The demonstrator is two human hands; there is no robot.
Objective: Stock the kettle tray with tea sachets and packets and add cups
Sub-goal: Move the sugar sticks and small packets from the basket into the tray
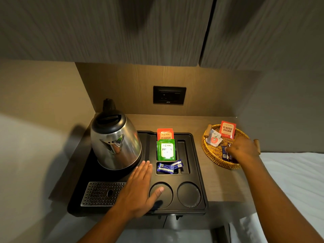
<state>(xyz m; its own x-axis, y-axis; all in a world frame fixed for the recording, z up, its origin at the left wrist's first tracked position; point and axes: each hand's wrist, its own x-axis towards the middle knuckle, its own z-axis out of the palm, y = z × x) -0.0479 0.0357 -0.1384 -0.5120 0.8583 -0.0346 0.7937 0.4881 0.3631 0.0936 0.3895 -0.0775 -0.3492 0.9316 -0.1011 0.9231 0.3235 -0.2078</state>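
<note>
- I see a shiny steel kettle (114, 142) with a black lid standing far-left on the matte black kettle tray (198, 172), with a perforated metal grille (100, 193) near it.
- My left hand (138, 188) lies flat, fingers spread, holding nothing, thumb over the left round cup well (162, 195).
- Orange sachets (165, 134) and green sachets (166, 149) stand upright in the tray's middle slot; blue packets (169, 167) lie in the nearer compartment.
- My right hand (242, 149) reaches into the woven basket (215, 153), fingertips on dark packets (225, 154); I cannot tell whether it grips them.
</note>
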